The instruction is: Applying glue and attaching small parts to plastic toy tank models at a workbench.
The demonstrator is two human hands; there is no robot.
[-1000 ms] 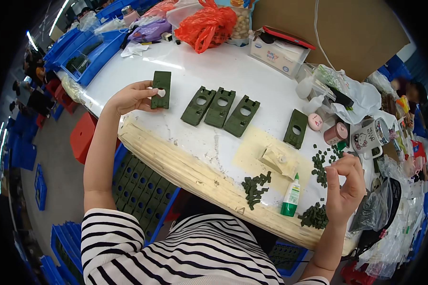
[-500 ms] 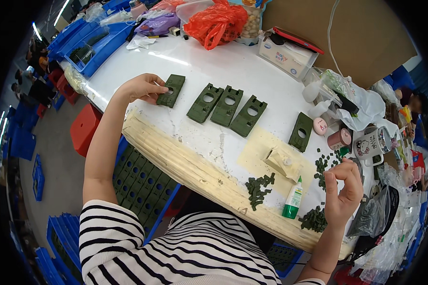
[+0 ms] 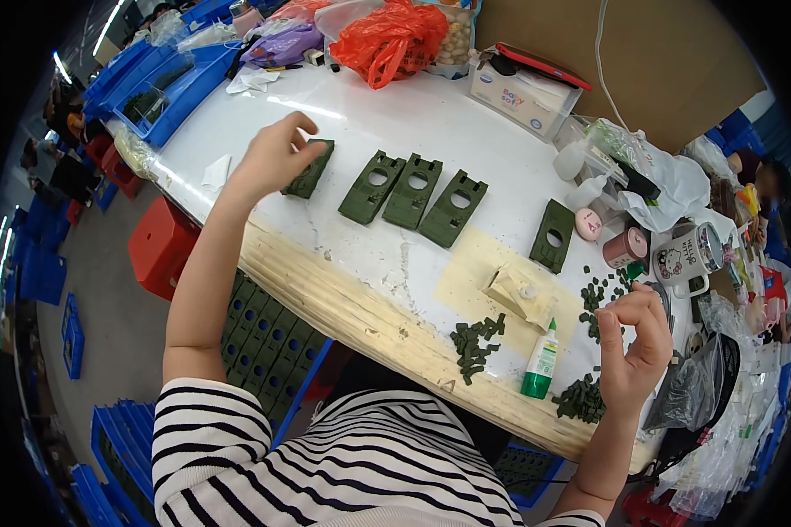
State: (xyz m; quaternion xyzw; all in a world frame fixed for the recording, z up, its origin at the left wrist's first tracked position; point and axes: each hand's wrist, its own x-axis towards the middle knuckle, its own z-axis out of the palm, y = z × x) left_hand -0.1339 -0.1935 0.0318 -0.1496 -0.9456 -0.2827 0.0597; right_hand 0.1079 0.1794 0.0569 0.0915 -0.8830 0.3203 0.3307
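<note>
Your left hand point(image 3: 277, 160) has its fingers bent but apart, gripping nothing; just below the thumb, upper left in the frame, sits a green part point(image 3: 311, 173), its long side leaning from top right to bottom left. Your right hand point(image 3: 637, 356), curled at the right, is far from it; I can't tell if it holds anything.

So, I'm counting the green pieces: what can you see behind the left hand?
Behind the left hand is one green piece; its right side and lower end show. What the hand covers can't be seen.
</note>
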